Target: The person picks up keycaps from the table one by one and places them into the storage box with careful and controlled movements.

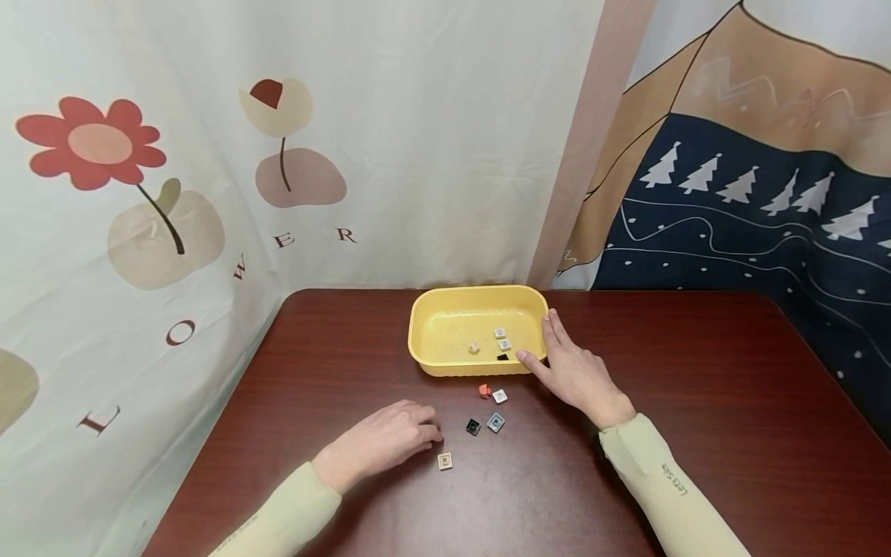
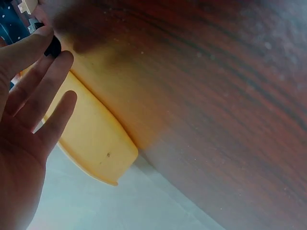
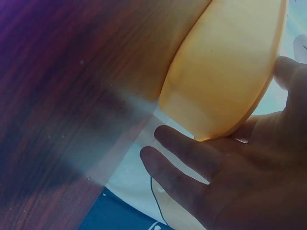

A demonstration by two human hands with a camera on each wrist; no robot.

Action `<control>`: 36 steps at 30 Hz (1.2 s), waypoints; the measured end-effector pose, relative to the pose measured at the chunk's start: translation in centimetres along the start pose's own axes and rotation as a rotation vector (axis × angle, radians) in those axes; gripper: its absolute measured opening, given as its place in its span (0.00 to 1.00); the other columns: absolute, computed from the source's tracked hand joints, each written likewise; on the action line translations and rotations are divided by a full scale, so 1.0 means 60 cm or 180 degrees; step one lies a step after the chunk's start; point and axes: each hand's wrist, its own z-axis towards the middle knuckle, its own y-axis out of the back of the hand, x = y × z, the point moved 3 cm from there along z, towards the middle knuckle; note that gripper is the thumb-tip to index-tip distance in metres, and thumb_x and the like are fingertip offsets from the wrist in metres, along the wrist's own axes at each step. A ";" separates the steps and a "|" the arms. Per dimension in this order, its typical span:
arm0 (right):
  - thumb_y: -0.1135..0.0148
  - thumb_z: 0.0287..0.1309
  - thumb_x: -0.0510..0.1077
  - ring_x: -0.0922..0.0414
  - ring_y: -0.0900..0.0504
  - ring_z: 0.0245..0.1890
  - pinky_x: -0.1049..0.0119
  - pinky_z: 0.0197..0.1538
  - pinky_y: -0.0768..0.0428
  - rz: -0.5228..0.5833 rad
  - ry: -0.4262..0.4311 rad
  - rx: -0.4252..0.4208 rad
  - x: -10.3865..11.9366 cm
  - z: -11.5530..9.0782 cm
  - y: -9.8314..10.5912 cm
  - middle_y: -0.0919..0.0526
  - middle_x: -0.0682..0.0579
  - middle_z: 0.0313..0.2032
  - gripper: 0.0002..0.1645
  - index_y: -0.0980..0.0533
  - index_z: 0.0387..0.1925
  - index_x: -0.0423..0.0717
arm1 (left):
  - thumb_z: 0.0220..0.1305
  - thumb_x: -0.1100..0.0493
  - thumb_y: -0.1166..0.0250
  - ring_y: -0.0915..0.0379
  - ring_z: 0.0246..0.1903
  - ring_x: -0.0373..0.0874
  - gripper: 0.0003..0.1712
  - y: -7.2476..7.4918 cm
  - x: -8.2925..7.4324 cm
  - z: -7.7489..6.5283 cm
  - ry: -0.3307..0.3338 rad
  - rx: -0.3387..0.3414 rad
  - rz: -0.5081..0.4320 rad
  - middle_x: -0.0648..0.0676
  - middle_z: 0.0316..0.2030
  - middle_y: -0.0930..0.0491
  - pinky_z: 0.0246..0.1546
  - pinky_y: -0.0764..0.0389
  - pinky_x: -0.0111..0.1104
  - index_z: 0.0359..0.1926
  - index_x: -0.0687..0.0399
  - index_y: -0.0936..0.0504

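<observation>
My left hand (image 1: 393,437) reaches over the table with fingers slightly bent and apart, holding nothing. A cream keycap (image 1: 445,462) lies just below its fingertips. To their right on the table are a black keycap (image 1: 473,426) and a blue-grey keycap (image 1: 496,422). In the left wrist view the black keycap (image 2: 55,46) shows past the thumb and fingertips, partly hidden. My right hand (image 1: 578,375) rests at the front right corner of a yellow bin (image 1: 480,292), thumb on the rim, fingers straight along its side.
An orange-red piece (image 1: 484,391) and a white keycap (image 1: 500,396) lie in front of the bin. Inside it are two whitish keycaps (image 1: 504,345), a beige piece (image 1: 474,349) and a black piece (image 1: 503,357). Printed curtains (image 1: 418,155) hang behind the dark wooden table (image 1: 696,387).
</observation>
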 end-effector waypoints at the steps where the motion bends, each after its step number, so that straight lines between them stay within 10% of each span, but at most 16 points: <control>1: 0.59 0.70 0.78 0.34 0.22 0.62 0.36 0.53 0.20 0.0000 -0.0002 0.0005 0.000 0.000 0.000 0.58 0.38 0.82 0.61 0.56 0.81 0.36 | 0.63 0.61 0.27 0.22 0.38 0.37 0.05 0.001 0.000 0.000 0.0044 -0.0011 -0.0029 0.42 0.35 0.22 0.50 0.21 0.31 0.39 0.45 0.10; 27: 0.59 0.71 0.77 0.34 0.21 0.61 0.37 0.54 0.20 -0.0008 0.0006 -0.0026 0.000 0.000 -0.001 0.58 0.38 0.82 0.61 0.56 0.81 0.35 | 0.60 0.63 0.24 0.19 0.42 0.42 0.13 0.042 0.018 0.029 0.0155 -0.0815 0.0016 0.48 0.44 0.19 0.49 0.19 0.32 0.46 0.53 0.13; 36: 0.58 0.71 0.77 0.34 0.21 0.61 0.36 0.54 0.20 -0.0026 0.0001 -0.0020 0.000 0.001 -0.001 0.58 0.39 0.82 0.60 0.56 0.81 0.36 | 0.63 0.62 0.26 0.20 0.40 0.43 0.09 0.053 0.039 0.061 0.0509 -0.1157 -0.0154 0.49 0.42 0.19 0.46 0.18 0.33 0.44 0.55 0.12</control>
